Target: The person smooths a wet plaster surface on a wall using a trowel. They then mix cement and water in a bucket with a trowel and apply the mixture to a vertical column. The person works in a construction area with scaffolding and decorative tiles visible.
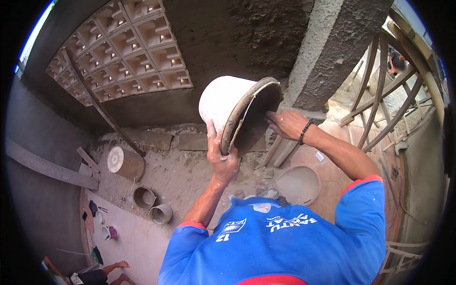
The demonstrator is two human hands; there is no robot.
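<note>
In front of the wall, a white bucket hangs tilted on its side with its mouth turned to the right. Its rim is crusted grey, and a pale cord or handle runs along it. My left hand grips the near side of the bucket at the rim, thumb over the edge and fingers on the outer wall. At the bucket's mouth is my right hand, its fingers curled closed and their tips in the shadow of the opening. Whatever they hold, if anything, is hidden. A beaded bracelet circles my right wrist.
A round basin of greyish contents stands by my feet. Left are an upturned bucket and two small buckets. A wooden pole leans on the vent blocks. Timber framing rises right; other people appear lower left and upper right.
</note>
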